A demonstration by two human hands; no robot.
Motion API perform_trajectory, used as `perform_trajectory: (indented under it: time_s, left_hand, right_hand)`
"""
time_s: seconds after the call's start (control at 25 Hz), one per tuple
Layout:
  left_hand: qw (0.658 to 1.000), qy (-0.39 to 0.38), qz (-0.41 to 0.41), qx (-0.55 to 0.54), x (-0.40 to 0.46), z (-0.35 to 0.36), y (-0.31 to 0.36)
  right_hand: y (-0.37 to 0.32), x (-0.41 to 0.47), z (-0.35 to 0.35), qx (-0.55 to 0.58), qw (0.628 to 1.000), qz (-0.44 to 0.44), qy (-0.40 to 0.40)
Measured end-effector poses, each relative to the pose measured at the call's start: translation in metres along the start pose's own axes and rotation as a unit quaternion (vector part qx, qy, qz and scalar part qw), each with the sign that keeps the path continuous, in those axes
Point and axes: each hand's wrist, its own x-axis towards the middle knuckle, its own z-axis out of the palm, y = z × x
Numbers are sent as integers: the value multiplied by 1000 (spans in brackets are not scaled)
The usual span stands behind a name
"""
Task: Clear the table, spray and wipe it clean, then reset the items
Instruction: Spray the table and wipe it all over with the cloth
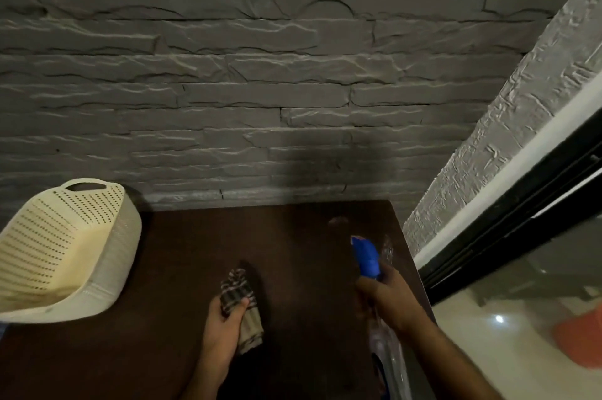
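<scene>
Gripping a checked cloth (242, 305) in left hand (224, 324), fingers and thumb curled round the bunched fabric, one end poking up past the thumb, held low over the dark brown table (293, 253) near its middle; contact with the tabletop unclear. Holding a spray bottle (366, 258) in right hand (384, 298), fingers wrapped round the neck just below the blue trigger head, nozzle aimed away toward the stone-pattern wall (260, 73), clear body running down beneath the wrist, motion-blurred. Sitting on the table's left side, well apart from both hands: cream perforated plastic basket (65, 253), tilted, handle cutout toward the wall. Showing beyond the right table edge: black-framed glass panel (521, 236).
</scene>
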Motion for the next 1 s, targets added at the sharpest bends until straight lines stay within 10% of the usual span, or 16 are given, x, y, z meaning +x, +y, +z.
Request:
perform_trajectory:
  time_s: [0.64, 1.0]
  left_hand:
    - [969, 121, 150, 157, 109, 56, 25]
    - [960, 134, 179, 167, 141, 34, 23]
  right_hand:
    - [12, 138, 2, 23, 987, 57, -150]
    - [17, 117, -33, 29, 996, 79, -33]
